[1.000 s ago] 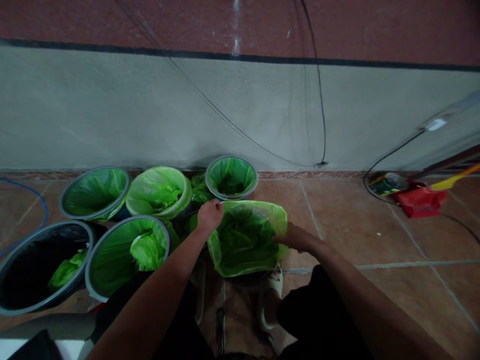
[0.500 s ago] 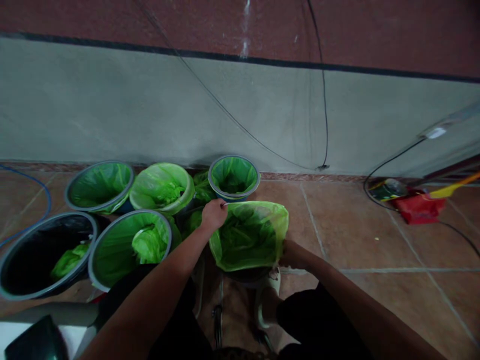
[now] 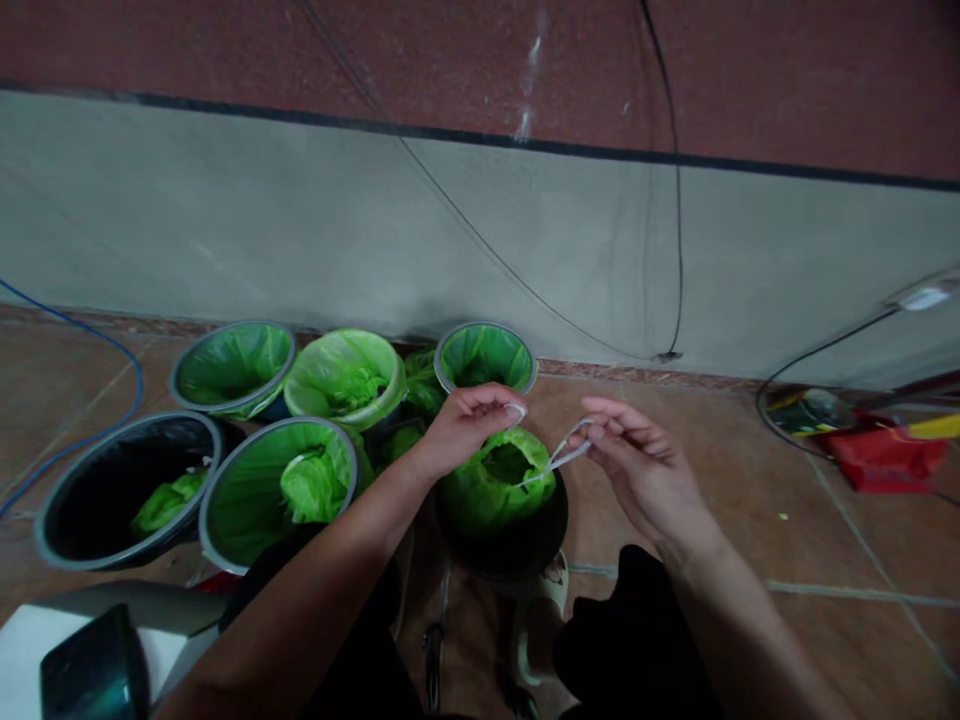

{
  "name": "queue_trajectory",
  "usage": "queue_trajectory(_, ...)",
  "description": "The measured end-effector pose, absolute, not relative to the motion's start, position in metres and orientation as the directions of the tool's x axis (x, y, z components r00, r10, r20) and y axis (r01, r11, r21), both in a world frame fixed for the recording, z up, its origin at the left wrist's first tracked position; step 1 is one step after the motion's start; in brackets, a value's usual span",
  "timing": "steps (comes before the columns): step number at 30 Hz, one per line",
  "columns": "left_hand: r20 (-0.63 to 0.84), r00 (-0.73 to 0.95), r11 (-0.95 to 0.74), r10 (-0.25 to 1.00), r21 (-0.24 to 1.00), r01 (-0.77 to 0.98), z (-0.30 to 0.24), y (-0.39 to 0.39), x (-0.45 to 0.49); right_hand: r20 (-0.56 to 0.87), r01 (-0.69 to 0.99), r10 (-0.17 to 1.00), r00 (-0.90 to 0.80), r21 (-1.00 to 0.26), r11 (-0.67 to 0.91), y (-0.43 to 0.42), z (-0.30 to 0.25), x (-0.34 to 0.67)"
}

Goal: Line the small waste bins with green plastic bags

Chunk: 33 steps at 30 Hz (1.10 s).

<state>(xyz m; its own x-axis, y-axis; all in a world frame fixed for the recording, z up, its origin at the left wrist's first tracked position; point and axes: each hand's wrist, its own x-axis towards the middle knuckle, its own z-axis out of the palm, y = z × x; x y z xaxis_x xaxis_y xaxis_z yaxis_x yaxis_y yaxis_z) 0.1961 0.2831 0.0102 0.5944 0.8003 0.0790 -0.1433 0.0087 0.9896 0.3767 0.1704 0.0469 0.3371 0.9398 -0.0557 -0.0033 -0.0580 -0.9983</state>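
Tiled floor [image 3: 750, 520] meets a pale wall [image 3: 262, 210] that turns dark red higher up. Near the middle of that floor, out from its wall edge, the left grip [image 3: 469, 425] is closed to a narrow pinch on a white loop of cord [image 3: 564, 461], and the right grip [image 3: 649, 465] holds another loop between thumb and curled fingers. Both stand above the bag [image 3: 484, 492] and well apart, likely so that the pull on the cord comes from opposite sides and draws the mouth in. The bag is thin, crinkled green film, puckered round a small opening, and sits inside a round black tub [image 3: 517, 545]. A pale shoe [image 3: 541, 610] shows beside the tub, which probably stands at the feet to keep it steady and within reach.

Toward the floor's left side, lined bins cluster: a small bin [image 3: 437, 356] close to the wall edge, a pale bin [image 3: 390, 395] just left of it, and a wide black bin [image 3: 97, 495] in front, its grey rim smooth and round, a soft green wad [image 3: 169, 500] inside. Near the floor's right wall edge lies a red dustpan [image 3: 885, 460], apparently stiff plastic.
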Motion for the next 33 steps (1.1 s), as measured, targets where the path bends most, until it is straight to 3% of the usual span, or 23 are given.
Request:
queue_trajectory(3,0.057,0.603,0.037,0.795,0.989,-0.142,0.010,0.281,0.201,-0.194,-0.032,0.920,0.340,-0.980,-0.195,0.180,0.031,0.371)
queue_trajectory(6,0.126,0.640,-0.040,0.758,0.988,-0.148,0.003,0.279,0.210,-0.298,0.152,0.928,0.223,-0.930,-0.335,0.186,0.007,0.359)
queue_trajectory(9,0.185,0.663,-0.090,0.726,0.980,-0.175,-0.001,0.275,0.218,-0.293,0.308,0.949,0.113,-0.898,-0.314,0.190,-0.010,0.345)
queue_trajectory(11,0.158,0.659,-0.054,0.735,0.983,-0.175,-0.004,0.273,0.220,-0.273,0.321,0.958,0.089,-0.903,-0.287,0.192,-0.012,0.340)
queue_trajectory(17,-0.043,0.755,0.222,0.654,0.965,-0.137,-0.030,0.269,0.214,-0.317,0.035,0.933,0.171,-0.944,-0.328,0.200,0.015,0.347)
queue_trajectory(21,-0.130,0.787,0.092,0.603,0.991,0.094,-0.049,0.265,0.208,-0.328,-0.084,0.887,0.324,-0.944,-0.319,0.206,0.020,0.366)
queue_trajectory(23,-0.159,0.756,-0.016,0.635,0.976,0.218,-0.053,0.265,0.207,-0.293,-0.072,0.879,0.377,-0.955,-0.288,0.208,0.017,0.377)
queue_trajectory(26,-0.192,0.657,-0.085,0.729,0.927,0.365,-0.057,0.267,0.209,-0.191,0.081,0.853,0.486,-0.962,-0.261,0.208,0.010,0.392)
queue_trajectory(29,-0.286,0.449,0.027,0.846,0.865,0.501,-0.064,0.271,0.212,-0.083,0.257,0.850,0.520,-0.934,-0.248,0.206,0.008,0.397)
queue_trajectory(31,-0.346,0.324,0.128,0.881,0.832,0.539,-0.069,0.273,0.212,-0.068,0.301,0.889,0.453,-0.927,-0.224,0.203,0.012,0.391)
queue_trajectory(33,-0.362,0.313,0.145,0.878,0.825,0.547,-0.073,0.274,0.212,-0.064,0.286,0.939,0.338,-0.943,-0.168,0.199,0.018,0.378)
